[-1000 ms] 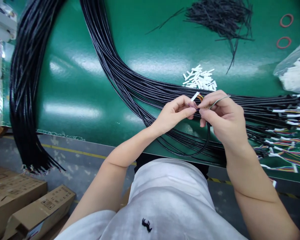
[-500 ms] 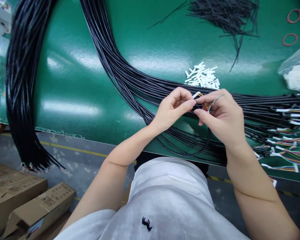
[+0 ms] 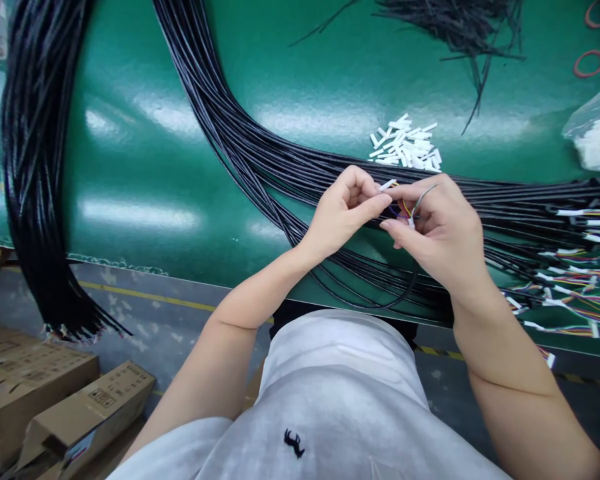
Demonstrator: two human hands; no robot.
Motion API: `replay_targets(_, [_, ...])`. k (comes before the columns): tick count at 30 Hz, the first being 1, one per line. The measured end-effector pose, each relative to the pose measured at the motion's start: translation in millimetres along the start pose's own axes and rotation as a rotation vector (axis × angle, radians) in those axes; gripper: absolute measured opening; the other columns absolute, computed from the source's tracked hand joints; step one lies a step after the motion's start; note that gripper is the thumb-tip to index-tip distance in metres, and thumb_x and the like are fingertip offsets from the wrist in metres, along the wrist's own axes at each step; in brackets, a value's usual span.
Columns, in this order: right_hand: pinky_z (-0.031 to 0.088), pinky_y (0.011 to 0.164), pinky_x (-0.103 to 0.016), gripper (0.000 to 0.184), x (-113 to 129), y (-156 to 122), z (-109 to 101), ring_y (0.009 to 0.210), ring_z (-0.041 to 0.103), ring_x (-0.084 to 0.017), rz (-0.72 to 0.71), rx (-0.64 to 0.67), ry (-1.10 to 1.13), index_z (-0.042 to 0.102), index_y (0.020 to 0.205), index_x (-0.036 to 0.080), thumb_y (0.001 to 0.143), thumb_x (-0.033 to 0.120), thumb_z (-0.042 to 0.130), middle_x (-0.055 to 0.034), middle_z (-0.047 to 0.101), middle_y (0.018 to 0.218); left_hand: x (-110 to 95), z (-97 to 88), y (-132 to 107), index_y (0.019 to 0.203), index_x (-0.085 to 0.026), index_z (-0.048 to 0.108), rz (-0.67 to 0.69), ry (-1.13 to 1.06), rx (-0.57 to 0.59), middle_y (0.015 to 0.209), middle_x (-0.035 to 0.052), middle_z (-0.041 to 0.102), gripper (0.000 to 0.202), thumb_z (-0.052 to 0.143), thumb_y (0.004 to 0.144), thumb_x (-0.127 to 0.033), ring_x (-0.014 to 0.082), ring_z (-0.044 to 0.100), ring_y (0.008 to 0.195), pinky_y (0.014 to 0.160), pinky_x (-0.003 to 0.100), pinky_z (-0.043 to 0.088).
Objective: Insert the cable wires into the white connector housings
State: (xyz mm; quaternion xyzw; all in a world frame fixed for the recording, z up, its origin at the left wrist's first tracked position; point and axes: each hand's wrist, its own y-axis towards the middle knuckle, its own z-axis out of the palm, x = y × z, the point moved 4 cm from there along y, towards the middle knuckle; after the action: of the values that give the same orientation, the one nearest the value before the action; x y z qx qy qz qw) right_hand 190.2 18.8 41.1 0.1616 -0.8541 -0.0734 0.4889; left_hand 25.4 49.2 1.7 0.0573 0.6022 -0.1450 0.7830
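Between the fingertips of my left hand (image 3: 350,210) is a small white connector housing (image 3: 388,185), tilted upward to the right. My right hand (image 3: 435,233) pinches thin coloured wires (image 3: 405,209), yellow, red and purple among them, that run into the connector. A loose grey wire (image 3: 427,195) curves up over my right fingers. From below that hand a black cable (image 3: 413,280) loops down toward the table edge. Just beyond my hands lies a heap of white connector housings (image 3: 407,145). Black cables (image 3: 290,160) pass in a thick bundle beneath both hands.
The green table (image 3: 130,180) also carries a hanging black cable bundle (image 3: 37,167), black strips (image 3: 455,27), a red ring (image 3: 589,63) and a plastic bag (image 3: 597,133) of white pieces. Finished-looking connector ends (image 3: 575,280) lie at right. Cardboard boxes (image 3: 85,413) stand on the floor.
The view has shifted slightly. My hands stay together, and the white connector has tipped flatter and moved a little left. The coloured wires show more between the hands.
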Motion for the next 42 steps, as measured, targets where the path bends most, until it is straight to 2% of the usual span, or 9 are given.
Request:
replay_targets(9, [0.050, 0.044, -0.025, 0.029, -13, 1, 1, 0.054, 0.057, -0.009, 0.192, 0.011, 0.118, 0.081, 0.113, 0.030, 0.086, 0.019, 0.081, 0.0020, 0.058, 0.088, -5, 5.1, -4, 0.101, -0.024, 0.056, -0.050, -0.090, -0.029, 0.079, -0.0069, 0.062, 0.030, 0.080, 0.084, -0.024, 0.0058, 0.061, 0.074, 0.074, 0.022, 0.053])
replay_targets(12, [0.048, 0.043, -0.025, 0.026, -16, 1, 0, 0.052, 0.060, -0.008, 0.231, -0.015, 0.188, 0.078, 0.109, 0.030, 0.085, 0.018, 0.082, 0.0036, 0.058, 0.088, 3, 5.7, -5, 0.106, -0.021, 0.059, -0.189, -0.173, -0.048, 0.078, -0.0074, 0.062, 0.033, 0.081, 0.081, -0.027, 0.0044, 0.059, 0.070, 0.070, 0.020, 0.052])
replay_targets(16, [0.048, 0.045, -0.026, 0.012, -13, 1, 0, 0.049, 0.061, -0.007, 0.243, -0.019, 0.242, 0.071, 0.095, 0.027, 0.091, 0.016, 0.073, 0.0031, 0.067, 0.096, 11, 8.3, -6, 0.107, -0.018, 0.068, -0.353, -0.236, 0.037, 0.082, -0.0062, 0.064, 0.036, 0.084, 0.080, -0.035, 0.0022, 0.056, 0.065, 0.066, 0.019, 0.050])
replay_targets(21, [0.045, 0.044, -0.026, 0.010, -6, 2, -1, 0.049, 0.059, -0.007, 0.230, -0.050, 0.170, 0.072, 0.093, 0.027, 0.091, 0.017, 0.073, 0.0022, 0.068, 0.093, 3, 7.1, -4, 0.093, -0.019, 0.072, -0.180, -0.217, 0.073, 0.089, -0.0045, 0.066, 0.027, 0.087, 0.081, -0.038, 0.0021, 0.055, 0.069, 0.067, 0.018, 0.050])
replay_targets(26, [0.042, 0.044, -0.027, 0.013, -5, 3, -2, 0.049, 0.054, -0.007, 0.196, -0.029, 0.142, 0.071, 0.079, 0.024, 0.089, 0.019, 0.078, 0.0007, 0.067, 0.088, -1, 7.3, -4, 0.092, -0.020, 0.070, -0.030, -0.108, 0.092, 0.092, -0.0024, 0.067, 0.030, 0.085, 0.087, -0.047, 0.0063, 0.062, 0.082, 0.074, 0.020, 0.054])
replay_targets(29, [0.042, 0.045, -0.029, 0.008, -6, 2, -3, 0.050, 0.053, -0.008, 0.233, -0.019, 0.164, 0.073, 0.083, 0.024, 0.091, 0.023, 0.076, 0.0000, 0.066, 0.091, 1, 6.0, -4, 0.093, -0.021, 0.066, -0.015, -0.088, 0.066, 0.090, -0.0031, 0.065, 0.036, 0.087, 0.085, -0.050, 0.0062, 0.061, 0.080, 0.073, 0.020, 0.054])
replay_targets(33, [0.049, 0.060, -0.032, 0.007, -1, 3, -5, 0.070, 0.060, -0.015, 0.115, -0.062, 0.027, 0.075, 0.085, 0.026, 0.086, 0.019, 0.076, -0.0008, 0.066, 0.087, -1, 6.1, -6, 0.095, -0.022, 0.063, 0.006, -0.050, 0.054, 0.088, -0.0037, 0.064, 0.044, 0.088, 0.081, -0.056, 0.0064, 0.062, 0.078, 0.075, 0.021, 0.055])
replay_targets(37, [0.046, 0.058, -0.031, 0.013, 2, 4, -5, 0.068, 0.056, -0.015, 0.061, -0.091, -0.011, 0.069, 0.080, 0.026, 0.082, 0.013, 0.072, -0.0003, 0.062, 0.082, -5, 6.0, -6, 0.101, -0.024, 0.065, -0.042, -0.015, 0.094, 0.089, -0.0022, 0.067, 0.048, 0.088, 0.080, -0.060, 0.0088, 0.065, 0.082, 0.080, 0.024, 0.057])
replay_targets(42, [0.045, 0.055, -0.030, 0.015, 4, 4, -7, 0.067, 0.054, -0.014, 0.076, -0.127, -0.010, 0.065, 0.079, 0.026, 0.081, 0.011, 0.068, 0.0001, 0.059, 0.080, -5, -0.1, 0, 0.119, -0.027, 0.070, -0.105, -0.014, 0.126, 0.093, -0.0001, 0.072, 0.048, 0.076, 0.090, -0.065, 0.0116, 0.070, 0.088, 0.088, 0.028, 0.059])
